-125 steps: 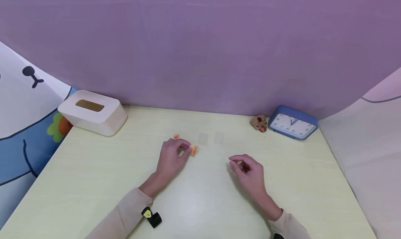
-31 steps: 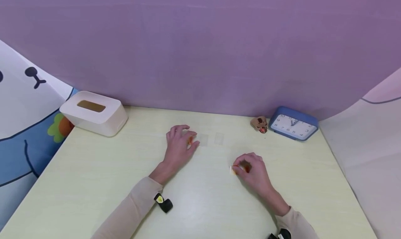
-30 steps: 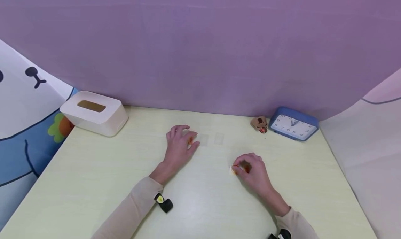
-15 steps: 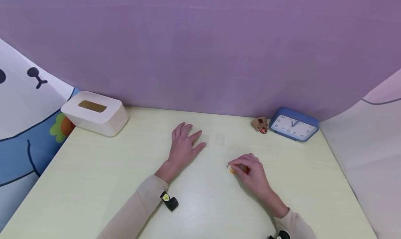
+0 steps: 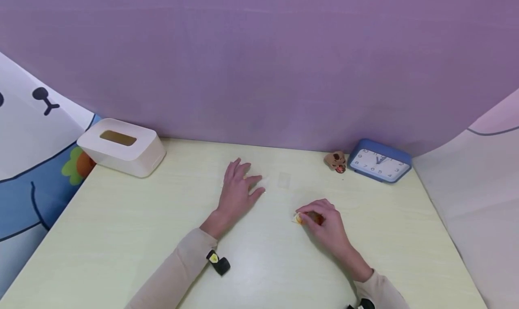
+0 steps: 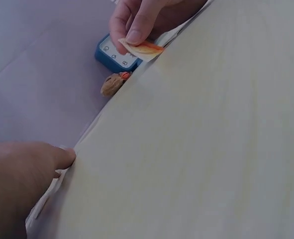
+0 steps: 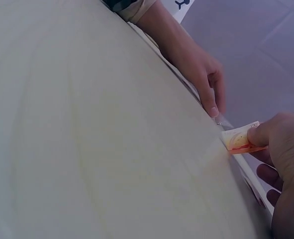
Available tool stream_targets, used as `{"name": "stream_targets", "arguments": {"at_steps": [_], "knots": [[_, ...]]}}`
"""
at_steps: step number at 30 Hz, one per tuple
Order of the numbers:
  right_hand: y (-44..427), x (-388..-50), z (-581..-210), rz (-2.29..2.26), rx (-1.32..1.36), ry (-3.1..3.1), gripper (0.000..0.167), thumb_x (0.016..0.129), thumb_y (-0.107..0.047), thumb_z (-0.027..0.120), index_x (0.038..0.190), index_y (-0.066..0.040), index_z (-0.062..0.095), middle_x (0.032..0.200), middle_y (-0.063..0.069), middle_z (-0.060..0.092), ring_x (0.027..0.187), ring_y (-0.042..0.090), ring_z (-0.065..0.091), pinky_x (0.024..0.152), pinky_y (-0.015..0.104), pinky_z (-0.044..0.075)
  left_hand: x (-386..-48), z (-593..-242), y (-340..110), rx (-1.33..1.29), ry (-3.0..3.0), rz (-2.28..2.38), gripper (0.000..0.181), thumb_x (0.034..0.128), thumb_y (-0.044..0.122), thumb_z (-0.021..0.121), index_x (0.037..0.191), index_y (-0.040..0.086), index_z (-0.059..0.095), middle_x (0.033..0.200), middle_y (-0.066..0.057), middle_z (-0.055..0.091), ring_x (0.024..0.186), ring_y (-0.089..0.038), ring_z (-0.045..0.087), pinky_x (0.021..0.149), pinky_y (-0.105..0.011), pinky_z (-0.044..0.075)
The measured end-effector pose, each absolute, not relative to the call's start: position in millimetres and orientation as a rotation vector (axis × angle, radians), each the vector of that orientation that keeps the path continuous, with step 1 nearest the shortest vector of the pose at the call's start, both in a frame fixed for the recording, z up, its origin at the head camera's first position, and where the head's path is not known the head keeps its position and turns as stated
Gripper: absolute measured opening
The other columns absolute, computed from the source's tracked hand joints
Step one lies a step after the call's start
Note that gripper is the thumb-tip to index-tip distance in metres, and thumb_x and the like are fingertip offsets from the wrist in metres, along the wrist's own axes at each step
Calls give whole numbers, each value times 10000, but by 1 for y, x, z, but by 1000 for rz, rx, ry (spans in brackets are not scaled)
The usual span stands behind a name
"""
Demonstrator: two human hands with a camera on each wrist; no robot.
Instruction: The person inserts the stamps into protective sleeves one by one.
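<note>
In the head view my right hand (image 5: 322,221) pinches a small orange-and-white printed paper piece (image 5: 298,218) between thumb and forefinger, just above the table. The right wrist view shows the same piece (image 7: 244,138) slightly bent, with its print facing up. My left hand (image 5: 237,193) lies over the table to the left, fingers spread and thumb apart from the forefinger. Its fingertips are at a small clear film rectangle (image 5: 264,181), partly covered by the fingers. A second clear rectangle (image 5: 284,180) lies flat to the right. What lies under the left palm is hidden.
A white tissue box (image 5: 121,147) stands at the back left of the pale table (image 5: 259,264). At the back right are a brown animal figure (image 5: 335,161) and a blue clock (image 5: 380,160). A purple backdrop (image 5: 259,65) rises behind the table.
The left hand has moved slightly right and its fingers have spread over the left clear rectangle, covering the orange pieces seen earlier. The right hand's printed piece now shows beyond the fingertips.
</note>
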State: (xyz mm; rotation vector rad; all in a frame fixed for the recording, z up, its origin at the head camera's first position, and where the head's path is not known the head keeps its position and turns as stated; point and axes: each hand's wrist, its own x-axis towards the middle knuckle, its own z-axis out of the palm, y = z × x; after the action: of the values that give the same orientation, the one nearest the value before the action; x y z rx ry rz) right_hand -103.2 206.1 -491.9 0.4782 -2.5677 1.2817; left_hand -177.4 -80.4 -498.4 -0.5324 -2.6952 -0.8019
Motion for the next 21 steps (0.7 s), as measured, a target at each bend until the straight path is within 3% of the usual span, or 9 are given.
{"name": "stream_targets", "arguments": {"at_steps": [6,15,21], "knots": [[207,-104,-494,1294,473,-2560,235,907,50,875,1005,-164,863,972,-41,805,908,164,613,777,293,403,-168,-498,-76,-551,-2623,-942,246,964,191,884,1187,93,844,1455,-192,687,1588,-425,397,1374,-538,158],[208,-103,-494,1346,472,-2511,207,924,35,864,1017,-150,861,942,22,797,842,192,574,762,304,392,-146,-495,-71,-519,-2481,-1249,92,938,66,872,1008,91,818,1143,-84,821,1434,-393,604,1359,-537,233],[208,-102,-494,1381,448,-2469,189,926,48,858,1020,-116,854,953,44,791,853,213,591,775,289,409,-135,-491,-71,-461,-2457,-1409,40,972,96,844,997,116,820,1070,-31,830,1289,-341,705,1278,-524,396]]}}
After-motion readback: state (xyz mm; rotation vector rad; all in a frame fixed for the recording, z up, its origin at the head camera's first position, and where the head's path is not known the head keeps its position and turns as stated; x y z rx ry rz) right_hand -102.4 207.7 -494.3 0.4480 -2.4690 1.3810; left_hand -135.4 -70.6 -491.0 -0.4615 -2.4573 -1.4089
